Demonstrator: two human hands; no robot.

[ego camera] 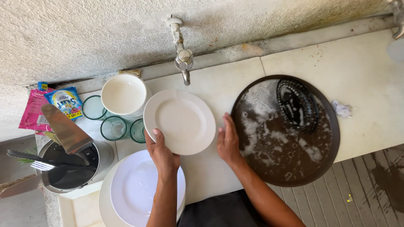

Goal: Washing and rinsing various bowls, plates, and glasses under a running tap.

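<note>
Between the two hands, a white plate [180,121] hangs under the tap [183,59]; left hand [162,153] pinches its near rim, right hand [228,143] spread flat beside. Steadying both edges seems wise while wet.

White plate [180,121]; white bowl [123,94]; stacked white plates [134,189]. Green-tinted clear glasses [113,127]. Dark brown round tray [286,130], streaked with white suds, bearing a black slotted strainer [297,104]. Pink sachet [34,110]; blue-and-yellow sachet [64,102]. Cream countertop [357,71].
</note>
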